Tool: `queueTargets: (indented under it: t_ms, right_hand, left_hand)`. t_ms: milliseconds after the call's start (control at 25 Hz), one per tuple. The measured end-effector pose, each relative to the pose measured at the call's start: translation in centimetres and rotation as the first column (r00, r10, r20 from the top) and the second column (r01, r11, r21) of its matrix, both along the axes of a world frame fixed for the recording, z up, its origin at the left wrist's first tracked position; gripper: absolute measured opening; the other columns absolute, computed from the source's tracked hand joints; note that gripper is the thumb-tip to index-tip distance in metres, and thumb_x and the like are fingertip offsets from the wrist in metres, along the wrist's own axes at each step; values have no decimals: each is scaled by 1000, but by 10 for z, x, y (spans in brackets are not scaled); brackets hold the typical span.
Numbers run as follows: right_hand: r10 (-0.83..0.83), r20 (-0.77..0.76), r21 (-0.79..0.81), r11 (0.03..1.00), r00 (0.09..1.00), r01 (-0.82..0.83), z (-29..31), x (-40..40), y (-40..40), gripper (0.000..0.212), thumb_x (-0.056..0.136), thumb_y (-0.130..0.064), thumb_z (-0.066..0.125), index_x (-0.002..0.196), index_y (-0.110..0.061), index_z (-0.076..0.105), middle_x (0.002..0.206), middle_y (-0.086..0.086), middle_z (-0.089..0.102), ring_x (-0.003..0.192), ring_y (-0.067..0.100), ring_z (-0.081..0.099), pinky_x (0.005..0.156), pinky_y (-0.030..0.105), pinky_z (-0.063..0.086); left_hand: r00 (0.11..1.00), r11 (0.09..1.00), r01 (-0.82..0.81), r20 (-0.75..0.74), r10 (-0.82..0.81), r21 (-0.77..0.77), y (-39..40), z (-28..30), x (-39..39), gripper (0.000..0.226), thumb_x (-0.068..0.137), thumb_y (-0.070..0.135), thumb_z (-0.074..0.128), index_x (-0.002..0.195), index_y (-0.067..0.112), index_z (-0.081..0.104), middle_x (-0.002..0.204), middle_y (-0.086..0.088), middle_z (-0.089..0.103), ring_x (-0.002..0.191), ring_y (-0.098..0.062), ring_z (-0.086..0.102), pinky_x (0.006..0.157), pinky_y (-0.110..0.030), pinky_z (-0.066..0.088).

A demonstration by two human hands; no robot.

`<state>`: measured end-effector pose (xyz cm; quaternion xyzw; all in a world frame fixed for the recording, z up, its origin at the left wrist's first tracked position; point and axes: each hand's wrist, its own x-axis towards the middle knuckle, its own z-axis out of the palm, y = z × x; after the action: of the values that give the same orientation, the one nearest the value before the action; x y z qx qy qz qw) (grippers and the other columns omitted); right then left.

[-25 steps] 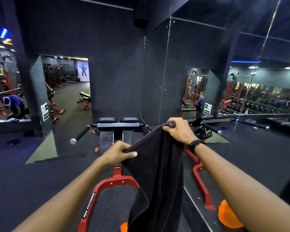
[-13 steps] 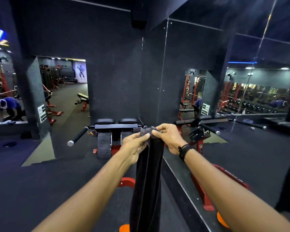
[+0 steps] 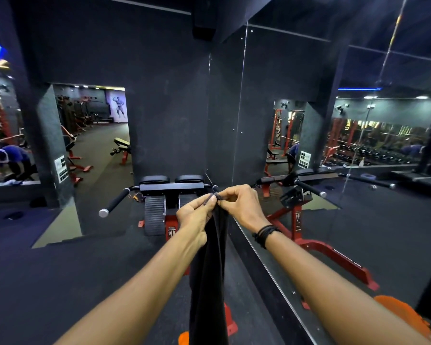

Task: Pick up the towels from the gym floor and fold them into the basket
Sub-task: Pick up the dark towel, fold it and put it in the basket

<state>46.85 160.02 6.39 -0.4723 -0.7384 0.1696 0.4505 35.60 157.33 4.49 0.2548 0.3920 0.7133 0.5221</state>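
machine [image 3: 171, 195] ahead — mirror [image 3: 309, 145] right; floor [image 3: 47, 270] left open

- dark rubbery gym floor [image 3: 60, 282] runs across the whole lower part of the view, basically black
- red-framed exercise machine [image 3: 171, 210] stands right on it near the middle, black pads on top, ridged foot plates, black handles sticking out either side
- its red base foot [image 3: 230, 324] sits flat on the floor lower down
- bit of something orange [image 3: 184, 338] on the floor at the bottom edge, mostly hidden so can't tell what it is
- lighter tan strip of floor [image 3: 57, 232] by the dark pillar on the left
- farther back, a red-legged bench [image 3: 121, 149] on the floor past the opening
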Motion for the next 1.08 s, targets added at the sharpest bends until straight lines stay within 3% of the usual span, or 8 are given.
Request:
queueTargets:
  t_ms: [160, 320, 520, 600, 720, 880, 1000, 1080]
  right_hand:
    - [52, 101, -35, 998, 993, -49, -1, -2, -3, 13, 78, -15, 72, 89, -18, 78, 77, 2, 75, 74, 7, 65, 77, 36, 55]
    - [264, -204, -271, 910, 943, -313, -1, 4, -3, 24, 87, 3, 59, 103, -7, 73, 94, 7, 73, 89, 14, 68, 86, 33, 57]
    - [224, -422, -313, 873, 878, -373, 1, 20, -4, 13, 83, 0, 70, 92, 9, 69, 76, 15, 68, 63, 12, 68, 58, 21, 58]
    - [223, -333, -255, 914, 916, -316, -1, 30, 1, 10, 77, -8, 78, 77, -3, 69, 67, 10, 64, 56, 9, 61, 48, 20, 51]
    - [236, -154, -141, 956, 959, -258, 1, 40, 4, 19, 72, -13, 82, 78, -9, 65, 69, -1, 60, 57, -2, 51, 55, 14, 43]
    - [303, -113, -125, 941, 946, -316, -3, 46, 1, 24, 73, -14, 82, 83, -14, 60, 75, -6, 60, 64, 2, 51, 64, 16, 45]
    - [120, 315, 44, 989, 941, -141, -23, 52, 7, 30, 70, -24, 78, 84, -30, 52, 96, -8, 57, 89, 14, 55, 83, 39, 50]
    - [22, 586, 35, 998, 810, -52, -31, 58, 6, 17, 79, -38, 68, 92, -31, 60, 121, -5, 51, 110, 21, 51, 94, 43, 43]
  left_hand:
    - [1000, 1000, -25, 17, 24, 17, 0, -6, 3, 29, 82, -1, 69, 110, -6, 64, 91, -15, 70, 85, -24, 67, 92, -38, 54]
    - [999, 996, 26, -41, -22, 86, -10, -5, 5, 35, 78, -7, 70, 112, 2, 64, 92, -7, 70, 76, -10, 68, 74, -18, 57]
    - [994, 995, 69, -92, -62, 76, -18, -8, 10, 35, 75, -9, 71, 109, -2, 64, 92, -8, 70, 70, -5, 70, 61, -13, 53]
    - [990, 990, 119, -88, -113, 76, -23, -12, 13, 33, 77, -9, 70, 109, -3, 64, 85, -6, 73, 70, -5, 70, 60, -13, 52]
    - [975, 973, 203, -109, -191, 107, -27, -12, 12, 26, 79, -12, 65, 103, -2, 64, 76, -3, 74, 71, -9, 71, 63, -14, 53]
    - [919, 974, 150, -388, -73, 170, -14, 5, -7, 21, 79, -10, 67, 92, 7, 67, 74, 1, 74, 74, -8, 68, 69, -15, 53]
    - [881, 968, 99, -472, 23, 231, -7, 30, -21, 23, 81, -12, 65, 82, 11, 60, 63, 6, 69, 61, -1, 64, 62, -12, 50]
    - [869, 956, 81, -491, 70, 281, -3, 41, -30, 26, 81, -12, 64, 80, 13, 58, 65, 6, 66, 60, 1, 62, 60, -11, 48]
